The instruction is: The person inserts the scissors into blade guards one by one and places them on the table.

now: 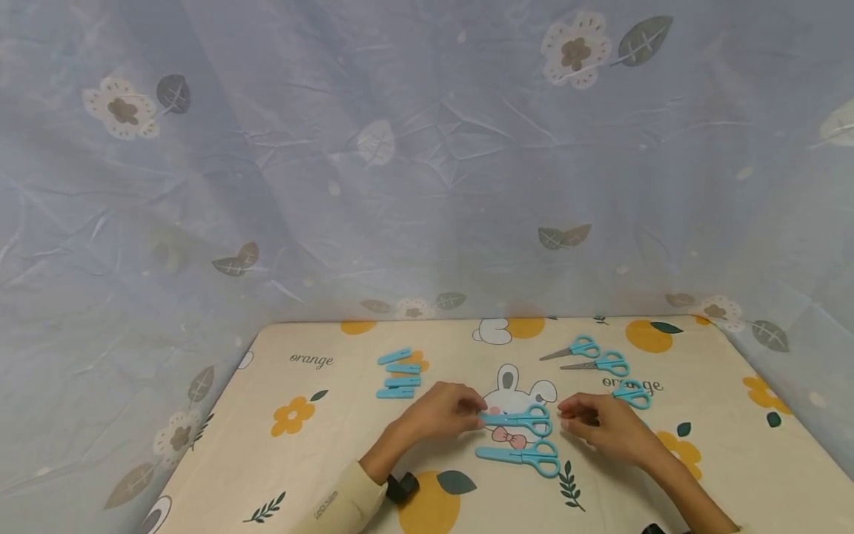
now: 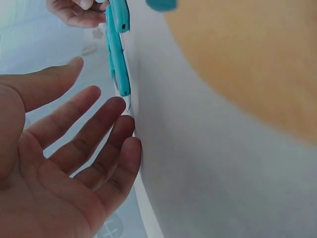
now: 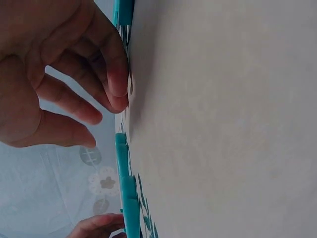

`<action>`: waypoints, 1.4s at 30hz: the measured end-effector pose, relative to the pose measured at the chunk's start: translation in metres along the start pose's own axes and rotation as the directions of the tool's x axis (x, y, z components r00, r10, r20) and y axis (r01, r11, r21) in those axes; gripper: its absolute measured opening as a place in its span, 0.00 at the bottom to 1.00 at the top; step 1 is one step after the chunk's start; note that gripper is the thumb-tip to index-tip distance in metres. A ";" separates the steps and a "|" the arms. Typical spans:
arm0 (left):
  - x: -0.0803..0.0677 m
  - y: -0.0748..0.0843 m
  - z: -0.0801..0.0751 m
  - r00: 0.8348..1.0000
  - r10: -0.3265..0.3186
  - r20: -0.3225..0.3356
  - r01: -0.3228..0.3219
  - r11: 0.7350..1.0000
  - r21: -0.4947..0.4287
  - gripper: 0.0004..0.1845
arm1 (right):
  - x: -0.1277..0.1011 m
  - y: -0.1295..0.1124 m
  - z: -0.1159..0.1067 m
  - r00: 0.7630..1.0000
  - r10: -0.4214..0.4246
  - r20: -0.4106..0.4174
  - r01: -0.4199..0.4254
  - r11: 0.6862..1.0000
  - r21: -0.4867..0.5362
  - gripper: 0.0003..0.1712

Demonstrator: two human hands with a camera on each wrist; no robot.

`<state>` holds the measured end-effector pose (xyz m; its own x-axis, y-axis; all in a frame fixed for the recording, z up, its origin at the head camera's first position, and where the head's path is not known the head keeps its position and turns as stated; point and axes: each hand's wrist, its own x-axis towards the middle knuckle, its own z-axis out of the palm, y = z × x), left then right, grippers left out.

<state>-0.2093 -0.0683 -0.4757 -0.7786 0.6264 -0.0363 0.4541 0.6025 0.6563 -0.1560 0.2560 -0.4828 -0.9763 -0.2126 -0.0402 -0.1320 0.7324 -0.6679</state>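
Capped scissors (image 1: pixel 517 420) lie crosswise, tip leftward, between open left hand (image 1: pixel 442 410) and loose-gripped right hand (image 1: pixel 600 426).

Head cam: we look fwd and down from above the table (image 1: pixel 700 460), whole top in the lower half of frame. Both wrist cams sit v. close to the surface, rolled sideways, table edge running vertically. All three share the capped scissors (image 1: pixel 520 420) (image 2: pixel 117 49) (image 3: pixel 124 10).

Soft, even light with faint shadows; both wrist views look blurred up close, perhaps from nearness.
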 end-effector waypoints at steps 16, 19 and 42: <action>-0.027 -0.018 -0.018 1.000 0.013 -0.010 -0.013 1.000 0.018 0.15 | -0.018 0.019 -0.026 0.992 -0.114 -0.058 0.113 0.993 -0.013 0.15; -0.031 -0.022 -0.022 1.000 0.006 -0.003 -0.006 1.000 0.008 0.16 | -0.021 0.027 -0.034 0.990 -0.125 -0.072 0.123 0.992 -0.031 0.17; -0.060 -0.059 -0.056 0.991 0.011 -0.137 -0.008 1.000 0.020 0.17 | -0.036 0.057 -0.049 0.995 0.007 -0.101 -0.023 0.987 -0.161 0.21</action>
<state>-0.2132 -0.1687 -0.4699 -0.8257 0.5592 0.0743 0.4691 0.6074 0.6411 -0.1367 0.3374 -0.4832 -0.9895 -0.1410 0.0305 -0.1351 0.8317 -0.5386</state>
